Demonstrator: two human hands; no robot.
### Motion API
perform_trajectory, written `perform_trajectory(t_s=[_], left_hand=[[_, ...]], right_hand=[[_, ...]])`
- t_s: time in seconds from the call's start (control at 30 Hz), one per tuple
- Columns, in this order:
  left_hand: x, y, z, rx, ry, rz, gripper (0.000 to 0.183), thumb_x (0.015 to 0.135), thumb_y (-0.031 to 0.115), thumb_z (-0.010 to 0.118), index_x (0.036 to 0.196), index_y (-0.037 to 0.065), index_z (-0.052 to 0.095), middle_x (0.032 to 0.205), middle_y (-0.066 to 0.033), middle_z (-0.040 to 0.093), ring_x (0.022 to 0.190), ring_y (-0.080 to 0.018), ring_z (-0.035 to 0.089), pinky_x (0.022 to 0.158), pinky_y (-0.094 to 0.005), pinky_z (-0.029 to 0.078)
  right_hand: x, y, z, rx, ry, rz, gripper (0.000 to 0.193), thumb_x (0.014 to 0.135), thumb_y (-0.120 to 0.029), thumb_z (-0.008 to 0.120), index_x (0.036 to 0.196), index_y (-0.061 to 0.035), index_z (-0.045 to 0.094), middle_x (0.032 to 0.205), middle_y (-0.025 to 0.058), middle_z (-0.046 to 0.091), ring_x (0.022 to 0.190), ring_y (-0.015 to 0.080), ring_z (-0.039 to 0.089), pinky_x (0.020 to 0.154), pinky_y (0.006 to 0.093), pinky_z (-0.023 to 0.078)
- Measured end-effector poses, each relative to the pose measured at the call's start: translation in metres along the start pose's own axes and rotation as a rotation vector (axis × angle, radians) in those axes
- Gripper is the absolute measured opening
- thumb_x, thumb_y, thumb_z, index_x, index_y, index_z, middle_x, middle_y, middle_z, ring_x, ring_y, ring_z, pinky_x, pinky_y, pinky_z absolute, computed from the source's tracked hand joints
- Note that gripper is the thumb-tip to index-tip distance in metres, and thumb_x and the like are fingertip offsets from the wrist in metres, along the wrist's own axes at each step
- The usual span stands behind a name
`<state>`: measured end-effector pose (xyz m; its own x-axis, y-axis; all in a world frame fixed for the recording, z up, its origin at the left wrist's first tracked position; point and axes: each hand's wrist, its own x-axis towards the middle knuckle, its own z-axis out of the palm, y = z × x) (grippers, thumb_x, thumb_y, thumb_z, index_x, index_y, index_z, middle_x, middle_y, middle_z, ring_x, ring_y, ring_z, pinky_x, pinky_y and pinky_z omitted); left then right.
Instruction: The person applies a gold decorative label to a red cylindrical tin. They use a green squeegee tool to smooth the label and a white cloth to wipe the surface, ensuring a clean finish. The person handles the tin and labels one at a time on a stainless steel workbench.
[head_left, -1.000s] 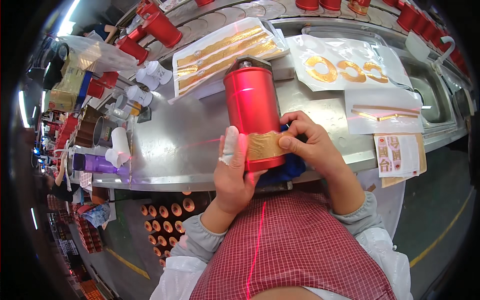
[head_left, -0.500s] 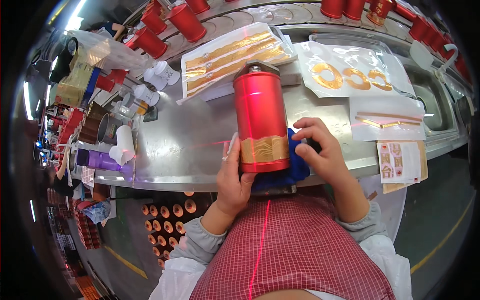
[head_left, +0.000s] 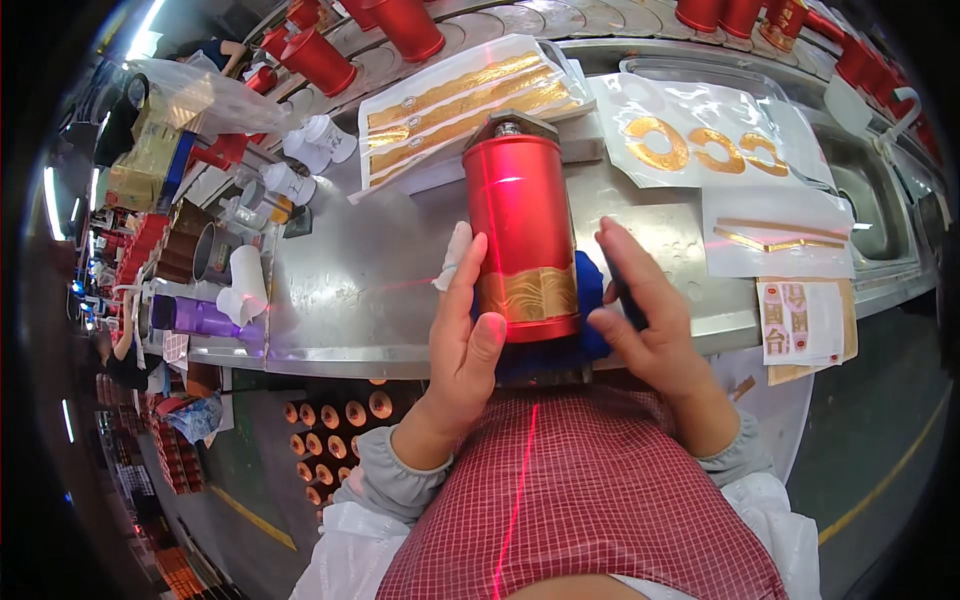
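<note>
Right hand (head_left: 655, 325) has been straightened; whether the dark piece (head_left: 627, 292) at its palm is gripped cannot be told. Left hand (head_left: 456, 350) is spread beside red bottle (head_left: 516, 215), laid over blue cloth (head_left: 591, 285).

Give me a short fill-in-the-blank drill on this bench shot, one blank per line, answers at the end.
1. The band near the bottom of the red bottle is coloured ____.
2. The left hand has a ____ wrap on one finger.
3. The cloth showing between the red bottle and the right hand is ____.
4. The sheet above the sink-side strips carries ____ gold C-shaped pieces.

Missing words: gold; white; blue; three.
</note>
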<state>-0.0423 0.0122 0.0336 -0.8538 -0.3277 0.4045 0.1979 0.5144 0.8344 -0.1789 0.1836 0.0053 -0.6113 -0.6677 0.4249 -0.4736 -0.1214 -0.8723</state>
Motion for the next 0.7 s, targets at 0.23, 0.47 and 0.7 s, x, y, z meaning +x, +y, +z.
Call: perform_trajectory(t_s=[0.23, 0.47, 0.7], left_hand=[[-0.006, -0.005, 0.001, -0.072, -0.005, -0.114, 0.070, 0.087, 0.021, 0.065, 0.144, -0.004, 0.032, 0.154, -0.0274, 0.020, 0.144, -0.0366, 0.021, 0.115, -0.0425, 0.019], [-0.003, 0.003, 0.012, 0.211, 0.002, 0.026, 0.082, 0.080, 0.020, 0.075, 0.144, -0.003, 0.028, 0.150, -0.0324, 0.024, 0.140, -0.0404, 0.030, 0.112, -0.0438, 0.027], [-0.008, -0.012, 0.017, -0.011, 0.137, -0.029, 0.080, 0.083, 0.026, 0.074, 0.141, -0.005, 0.027, 0.144, -0.0274, 0.035, 0.135, -0.0347, 0.038, 0.109, -0.0421, 0.034]], right_hand=[[0.035, -0.018, -0.025, 0.086, -0.196, 0.229, 0.027, 0.086, -0.010, 0.063, 0.111, -0.0008, 0.059, 0.094, 0.0115, 0.069, 0.081, 0.0155, 0.065, 0.072, 0.0286, 0.051], [0.060, -0.033, -0.013, 0.301, -0.407, 0.052, 0.029, 0.086, -0.009, 0.066, 0.114, -0.0010, 0.062, 0.097, 0.0078, 0.068, 0.090, 0.0116, 0.064, 0.079, 0.0255, 0.049], [0.064, -0.005, -0.039, 0.209, -0.195, 0.270, 0.030, 0.087, -0.017, 0.070, 0.112, -0.0027, 0.060, 0.092, 0.0028, 0.066, 0.084, 0.0083, 0.060, 0.073, 0.0245, 0.050]])
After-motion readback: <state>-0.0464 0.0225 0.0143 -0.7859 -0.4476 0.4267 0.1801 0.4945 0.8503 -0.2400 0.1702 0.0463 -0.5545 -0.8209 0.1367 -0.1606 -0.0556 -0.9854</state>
